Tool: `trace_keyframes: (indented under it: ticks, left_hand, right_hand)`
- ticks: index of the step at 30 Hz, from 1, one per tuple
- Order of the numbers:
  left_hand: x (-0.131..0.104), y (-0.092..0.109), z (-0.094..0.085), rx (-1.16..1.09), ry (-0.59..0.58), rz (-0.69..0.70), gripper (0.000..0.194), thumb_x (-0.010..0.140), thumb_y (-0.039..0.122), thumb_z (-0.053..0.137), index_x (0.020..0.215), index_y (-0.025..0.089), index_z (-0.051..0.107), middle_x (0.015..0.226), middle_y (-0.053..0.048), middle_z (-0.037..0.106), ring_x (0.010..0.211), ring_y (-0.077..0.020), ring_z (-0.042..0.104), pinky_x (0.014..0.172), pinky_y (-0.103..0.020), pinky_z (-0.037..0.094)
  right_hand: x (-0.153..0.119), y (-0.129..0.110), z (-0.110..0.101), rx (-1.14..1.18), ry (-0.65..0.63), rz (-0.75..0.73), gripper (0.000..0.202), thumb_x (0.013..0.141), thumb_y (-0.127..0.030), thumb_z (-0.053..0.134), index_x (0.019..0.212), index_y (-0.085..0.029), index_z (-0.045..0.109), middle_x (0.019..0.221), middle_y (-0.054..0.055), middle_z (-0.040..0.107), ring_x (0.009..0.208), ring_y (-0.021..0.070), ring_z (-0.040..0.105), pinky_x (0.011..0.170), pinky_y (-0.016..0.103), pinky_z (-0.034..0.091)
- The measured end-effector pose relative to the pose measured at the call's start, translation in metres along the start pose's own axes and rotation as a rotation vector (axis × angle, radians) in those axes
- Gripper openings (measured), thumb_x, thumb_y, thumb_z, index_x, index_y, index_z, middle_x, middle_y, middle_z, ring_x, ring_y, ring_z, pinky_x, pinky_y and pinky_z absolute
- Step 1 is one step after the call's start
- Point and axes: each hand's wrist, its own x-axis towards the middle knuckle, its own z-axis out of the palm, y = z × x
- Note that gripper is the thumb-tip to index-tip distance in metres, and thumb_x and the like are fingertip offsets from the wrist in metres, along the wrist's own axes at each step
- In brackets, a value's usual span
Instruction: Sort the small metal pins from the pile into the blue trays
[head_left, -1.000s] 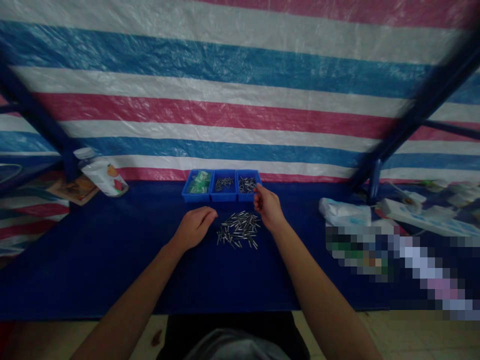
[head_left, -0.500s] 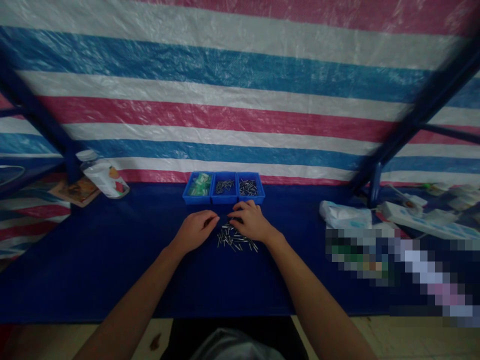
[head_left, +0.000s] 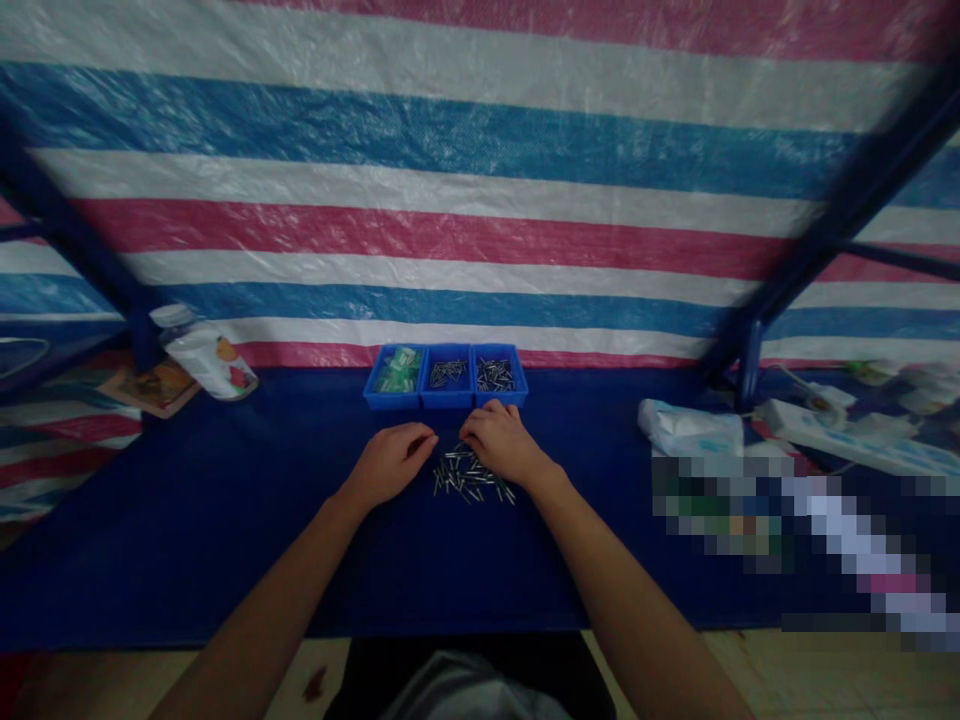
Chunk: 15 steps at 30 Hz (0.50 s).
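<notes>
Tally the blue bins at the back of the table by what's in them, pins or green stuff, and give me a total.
Bins with metal pins: 2, the middle bin and the right bin
Bins with green pieces: 1, the left bin
Total: 3 bins
</notes>
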Motion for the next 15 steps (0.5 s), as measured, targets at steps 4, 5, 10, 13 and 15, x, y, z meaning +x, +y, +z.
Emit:
trace_keyframes:
  ticks: [4, 5, 10, 13, 15]
  left_hand:
    - [0.0002, -0.0008, 0.0002, -0.005, -0.004, 0.0, 0.026, 0.099, 0.034, 0.048, 0.086, 0.02, 0.066, 0.081, -0.001, 0.068, 0.074, -0.0169, 0.063, 0.07, -0.029, 0.041]
    - [0.0002, -0.0011, 0.0003, -0.007, -0.003, 0.001, 0.026, 0.099, 0.034, 0.048, 0.086, 0.02, 0.066, 0.082, -0.001, 0.069, 0.075, -0.0171, 0.063, 0.071, -0.029, 0.042]
    - [0.0006, -0.0015, 0.0003, -0.002, -0.005, -0.011, 0.026, 0.099, 0.035, 0.047, 0.088, 0.021, 0.066, 0.083, -0.001, 0.069, 0.074, -0.0172, 0.063, 0.07, -0.029, 0.042]
    - [0.0007, -0.0008, -0.0003, -0.006, -0.01, -0.021, 0.026, 0.098, 0.035, 0.047, 0.088, 0.02, 0.067, 0.083, -0.001, 0.069, 0.074, -0.0172, 0.063, 0.07, -0.029, 0.042]
    - [0.0007, -0.0005, -0.0008, -0.003, -0.01, -0.02, 0.027, 0.098, 0.036, 0.047, 0.088, 0.02, 0.067, 0.082, -0.001, 0.069, 0.073, -0.0173, 0.063, 0.069, -0.029, 0.043]
  right_hand:
    - [0.0003, 0.0003, 0.0022, -0.018, 0.002, 0.003, 0.027, 0.093, -0.013, 0.051, 0.108, -0.023, 0.071, 0.108, 0.007, 0.067, 0.101, 0.0219, 0.048, 0.081, 0.036, 0.03]
    - [0.0001, 0.0006, 0.0031, -0.023, 0.006, 0.003, 0.029, 0.092, -0.012, 0.051, 0.11, -0.023, 0.07, 0.109, 0.007, 0.067, 0.101, 0.0219, 0.048, 0.081, 0.035, 0.031]
    - [-0.001, 0.0, 0.0047, -0.022, 0.021, -0.008, 0.033, 0.09, -0.008, 0.051, 0.112, -0.022, 0.07, 0.109, 0.009, 0.063, 0.102, 0.0223, 0.048, 0.083, 0.036, 0.034]
    - [-0.0004, -0.0018, 0.0037, 0.038, 0.066, -0.007, 0.032, 0.09, -0.006, 0.05, 0.111, -0.02, 0.069, 0.11, 0.009, 0.061, 0.103, 0.0211, 0.05, 0.087, 0.036, 0.037]
    - [0.0009, -0.0028, 0.0031, 0.135, 0.124, -0.017, 0.03, 0.093, -0.007, 0.046, 0.111, -0.017, 0.068, 0.11, 0.01, 0.061, 0.102, 0.0191, 0.053, 0.09, 0.035, 0.04]
